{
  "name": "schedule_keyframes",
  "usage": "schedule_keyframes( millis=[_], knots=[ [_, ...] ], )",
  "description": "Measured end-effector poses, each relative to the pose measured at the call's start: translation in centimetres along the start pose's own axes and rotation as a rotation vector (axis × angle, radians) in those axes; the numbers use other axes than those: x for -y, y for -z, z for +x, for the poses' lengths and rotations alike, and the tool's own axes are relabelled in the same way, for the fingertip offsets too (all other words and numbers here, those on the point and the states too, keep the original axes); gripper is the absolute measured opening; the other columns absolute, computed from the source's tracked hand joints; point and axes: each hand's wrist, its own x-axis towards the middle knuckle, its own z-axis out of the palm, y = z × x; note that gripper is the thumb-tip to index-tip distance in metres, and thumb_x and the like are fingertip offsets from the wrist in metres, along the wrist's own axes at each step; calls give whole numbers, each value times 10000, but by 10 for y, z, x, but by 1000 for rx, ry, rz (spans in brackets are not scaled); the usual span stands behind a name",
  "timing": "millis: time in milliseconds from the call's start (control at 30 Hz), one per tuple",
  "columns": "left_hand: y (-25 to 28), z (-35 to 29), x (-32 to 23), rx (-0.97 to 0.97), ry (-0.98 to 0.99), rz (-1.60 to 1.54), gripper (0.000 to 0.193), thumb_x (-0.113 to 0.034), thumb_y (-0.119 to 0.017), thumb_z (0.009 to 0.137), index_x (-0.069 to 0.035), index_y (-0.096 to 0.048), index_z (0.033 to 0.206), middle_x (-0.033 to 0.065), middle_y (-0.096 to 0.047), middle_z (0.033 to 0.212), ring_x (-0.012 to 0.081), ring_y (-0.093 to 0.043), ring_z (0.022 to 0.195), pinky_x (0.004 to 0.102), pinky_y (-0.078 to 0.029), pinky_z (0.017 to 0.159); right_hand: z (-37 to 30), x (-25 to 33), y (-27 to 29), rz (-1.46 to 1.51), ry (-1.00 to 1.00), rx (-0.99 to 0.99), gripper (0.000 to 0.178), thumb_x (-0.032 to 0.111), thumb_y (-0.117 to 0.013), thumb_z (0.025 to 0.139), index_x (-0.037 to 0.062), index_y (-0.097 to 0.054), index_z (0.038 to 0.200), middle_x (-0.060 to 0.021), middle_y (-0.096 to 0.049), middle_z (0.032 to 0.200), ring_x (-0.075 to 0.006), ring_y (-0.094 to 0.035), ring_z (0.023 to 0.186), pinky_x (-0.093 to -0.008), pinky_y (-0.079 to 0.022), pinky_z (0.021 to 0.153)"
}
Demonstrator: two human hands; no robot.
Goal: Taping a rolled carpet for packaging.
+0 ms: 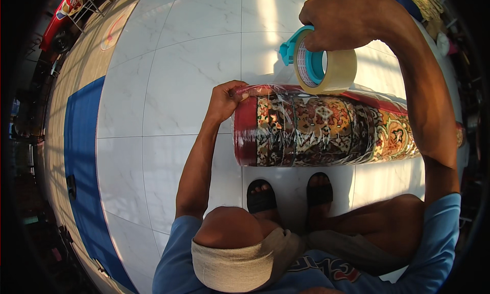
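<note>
A rolled rug [316, 128] with a dark red border and a floral pattern lies crosswise in front of my feet, wrapped in shiny clear plastic. At its left end, my left hand [224, 101] is closed, its fingertips pinching the far edge of the plastic wrap [265, 88]. My right hand [342, 21] is raised over the far side of the rug, gripping a turquoise tape dispenser [289, 48] from above. A wide roll of clear packing tape [343, 72] sits on the dispenser, close above the wrapped rug. Whether tape runs from the roll to the plastic, I cannot tell.
Pale marbled tiles [189, 79] make up the floor. My feet, in black sandals [262, 196], stand just short of the rug. A blue mat [84, 156] lies along the left side. Bundled goods [429, 5] are piled at the far right.
</note>
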Motion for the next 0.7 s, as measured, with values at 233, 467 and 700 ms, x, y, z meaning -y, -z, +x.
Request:
schedule_keyframes(
  millis=[233,467,700],
  knots=[
    [-1,-4,-5,-70,-78,250,137,1,-776,925,23,-769,1059,70,-771,851,105,-670,785,294,-556,741,-4,9,4,-30,14,28,475,371,-550,944,-32,-784,1034,-273,-756,999,-429,-722,939,-486,-561,865],
    [-2,-1,-3,-111,-166,265,114,3,-792,888,19,-774,1000,120,-764,792,142,-637,680,314,-518,675,-25,20,-1,-41,24,-75,445,332,-548,942,-32,-785,1039,-272,-757,1015,-432,-728,971,-472,-570,892],
    [5,3,-12,-33,-166,330,114,-30,-816,875,-4,-773,978,133,-730,761,172,-594,658,340,-503,656,-15,21,-28,-212,109,-162,365,307,-679,852,-26,-782,960,-275,-749,940,-395,-756,885,-482,-602,855]
  ],
)
